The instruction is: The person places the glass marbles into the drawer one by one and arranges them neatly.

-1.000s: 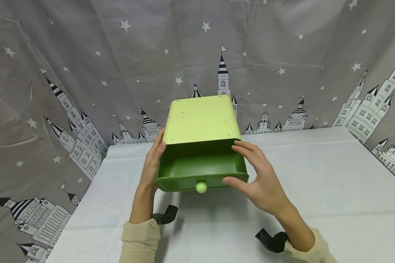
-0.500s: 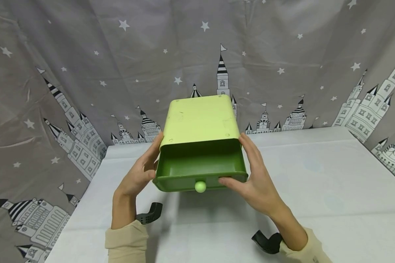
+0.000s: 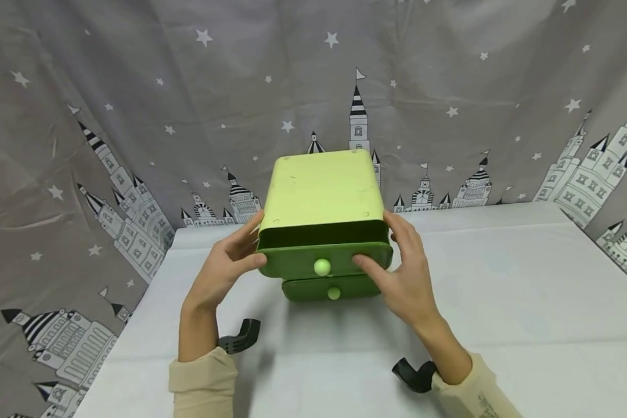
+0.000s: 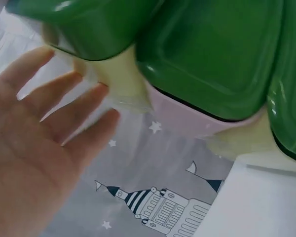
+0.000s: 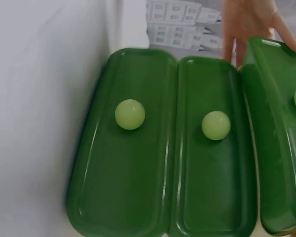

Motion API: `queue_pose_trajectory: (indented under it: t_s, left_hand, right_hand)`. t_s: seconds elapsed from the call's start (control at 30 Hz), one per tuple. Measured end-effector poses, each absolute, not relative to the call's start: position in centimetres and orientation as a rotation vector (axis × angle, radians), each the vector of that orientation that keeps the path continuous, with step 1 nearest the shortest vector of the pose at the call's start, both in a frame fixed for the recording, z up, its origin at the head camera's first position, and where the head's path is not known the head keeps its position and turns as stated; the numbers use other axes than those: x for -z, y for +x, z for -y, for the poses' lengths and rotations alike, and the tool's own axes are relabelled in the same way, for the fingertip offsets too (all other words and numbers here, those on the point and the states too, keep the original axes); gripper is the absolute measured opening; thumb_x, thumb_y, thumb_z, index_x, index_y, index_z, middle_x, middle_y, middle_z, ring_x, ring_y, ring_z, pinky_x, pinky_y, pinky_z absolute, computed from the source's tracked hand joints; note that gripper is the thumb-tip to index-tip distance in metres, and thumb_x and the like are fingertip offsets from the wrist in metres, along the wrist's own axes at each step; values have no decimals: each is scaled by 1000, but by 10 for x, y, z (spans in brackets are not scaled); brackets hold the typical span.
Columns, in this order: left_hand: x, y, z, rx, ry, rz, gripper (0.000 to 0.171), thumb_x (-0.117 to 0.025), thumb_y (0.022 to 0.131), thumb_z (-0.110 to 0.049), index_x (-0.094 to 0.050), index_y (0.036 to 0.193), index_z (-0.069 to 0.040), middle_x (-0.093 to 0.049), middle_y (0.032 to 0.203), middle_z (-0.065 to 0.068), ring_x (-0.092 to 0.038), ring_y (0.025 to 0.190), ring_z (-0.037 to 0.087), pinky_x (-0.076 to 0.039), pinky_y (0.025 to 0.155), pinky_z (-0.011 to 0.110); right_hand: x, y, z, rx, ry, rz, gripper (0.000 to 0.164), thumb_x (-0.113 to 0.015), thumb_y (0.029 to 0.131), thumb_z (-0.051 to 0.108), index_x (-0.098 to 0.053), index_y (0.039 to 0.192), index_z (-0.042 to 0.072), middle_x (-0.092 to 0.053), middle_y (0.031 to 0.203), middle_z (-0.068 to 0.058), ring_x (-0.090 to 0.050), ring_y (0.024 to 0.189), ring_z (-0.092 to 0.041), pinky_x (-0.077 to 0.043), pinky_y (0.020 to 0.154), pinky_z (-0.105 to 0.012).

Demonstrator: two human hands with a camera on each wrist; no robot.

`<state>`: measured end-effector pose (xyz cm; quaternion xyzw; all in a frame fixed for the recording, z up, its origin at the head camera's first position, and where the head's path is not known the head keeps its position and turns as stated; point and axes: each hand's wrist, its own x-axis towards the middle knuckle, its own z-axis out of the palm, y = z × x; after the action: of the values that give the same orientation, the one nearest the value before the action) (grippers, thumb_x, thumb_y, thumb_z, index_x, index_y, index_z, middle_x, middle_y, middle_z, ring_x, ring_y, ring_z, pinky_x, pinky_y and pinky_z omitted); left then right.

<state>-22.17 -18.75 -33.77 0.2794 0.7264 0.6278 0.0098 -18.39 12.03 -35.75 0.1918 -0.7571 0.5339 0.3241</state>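
A small cabinet with a light yellow-green top [image 3: 324, 188] stands on the table in the head view. Its dark green top drawer [image 3: 292, 262], with a round pale green knob [image 3: 322, 267], juts out part way over a lower drawer [image 3: 308, 290]. My left hand [image 3: 216, 276] lies along the cabinet's left side, thumb on the drawer front's left end. Its four fingers extend straight in the left wrist view. My right hand [image 3: 407, 278] has its thumb against the drawer front right of the knob and its fingers at the cabinet's right side.
Two lower drawer fronts [image 5: 121, 168] with round knobs show flush in the right wrist view. A white cloth [image 3: 501, 302] covers the table. Behind it hangs a grey curtain [image 3: 230, 87] printed with castles and stars. Black straps [image 3: 240, 337] are on both wrists.
The top drawer has slid inward, uncovering the lower drawer front in the head view. My left hand has shifted outward, its thumb now on the drawer front. My right fingers have moved to the cabinet's side.
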Motion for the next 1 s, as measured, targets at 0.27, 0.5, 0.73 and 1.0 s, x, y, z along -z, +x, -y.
queue_pose_trajectory:
  t_s: [0.27, 0.5, 0.73, 1.0]
  left_hand:
    - [339, -226, 175, -2140, 717, -2445, 56, -68, 91, 2, -50, 144, -3, -45, 150, 8, -54, 126, 22, -49, 93, 29]
    - [341, -230, 169, -2265, 671, -2575, 45, -71, 87, 4, -61, 131, 2, -58, 137, 10, -63, 115, 17, -48, 95, 29]
    - [343, -231, 167, -2285, 663, -2605, 42, -71, 87, 6, -62, 127, 5, -59, 136, 13, -63, 114, 16, -48, 95, 29]
    - [343, -230, 166, -2279, 665, -2590, 42, -71, 87, 5, -61, 128, 5, -57, 137, 14, -62, 116, 17, -47, 95, 29]
  right_hand:
    - [359, -196, -113, -1288, 433, 1826, 48, -80, 75, -7, -62, 120, -9, -59, 123, -20, -53, 113, -32, -41, 92, -38]
    - [360, -206, -114, -1252, 435, 1734, 30, -72, 79, -14, -67, 109, -11, -65, 111, -21, -59, 98, -31, -44, 85, -34]
    - [362, -208, -113, -1252, 429, 1706, 28, -72, 79, -13, -69, 107, -9, -67, 108, -20, -60, 95, -30, -45, 83, -32]
    - [363, -204, -116, -1257, 443, 1729, 29, -70, 81, -13, -69, 110, -10, -66, 112, -20, -61, 103, -30, -47, 86, -32]
